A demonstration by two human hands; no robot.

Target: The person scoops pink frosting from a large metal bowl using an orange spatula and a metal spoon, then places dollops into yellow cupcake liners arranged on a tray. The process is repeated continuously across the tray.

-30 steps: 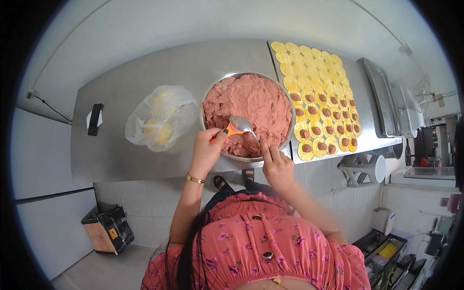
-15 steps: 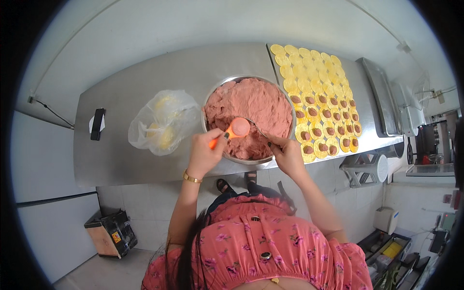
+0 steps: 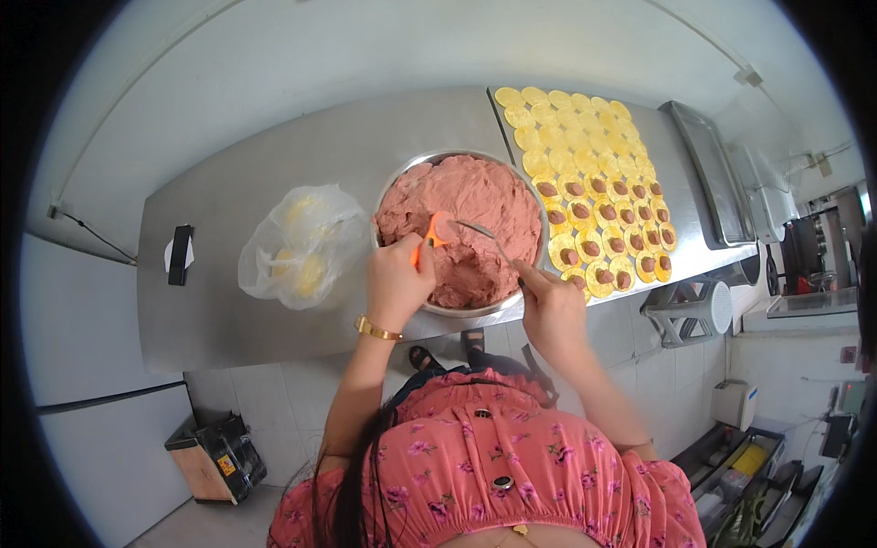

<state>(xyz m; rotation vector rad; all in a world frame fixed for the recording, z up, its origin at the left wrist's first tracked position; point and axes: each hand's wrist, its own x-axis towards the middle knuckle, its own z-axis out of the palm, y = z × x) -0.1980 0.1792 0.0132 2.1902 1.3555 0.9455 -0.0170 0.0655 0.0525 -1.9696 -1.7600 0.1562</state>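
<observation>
A large metal bowl (image 3: 546, 239) heaped with pink ground meat (image 3: 475, 187) stands in front of me. Over its left part, my left hand (image 3: 399, 279) is closed around the handle of an orange measuring scoop (image 3: 441, 228), which has meat in it. My right hand (image 3: 551, 306) grips a metal spoon (image 3: 486, 231) by its handle; the spoon's bowl end is close to the scoop, touching or nearly so. Right of the bowl lie rows of round yellow wrappers (image 3: 554, 137). Those in the nearer rows carry small lumps of meat (image 3: 591, 248); the far ones are bare.
A clear plastic bag (image 3: 301, 245) with yellow rounds inside lies left of the bowl. Farther left is a black phone-like object (image 3: 181, 255) on something white. A metal tray (image 3: 713, 173) sits at the right end of the steel table (image 3: 210, 320). A white stool (image 3: 690, 312) stands below it.
The scoop has tilted and shifted slightly left and up, its face turned toward the spoon. My right hand has moved a little down and right with the spoon. The view has shifted slightly.
</observation>
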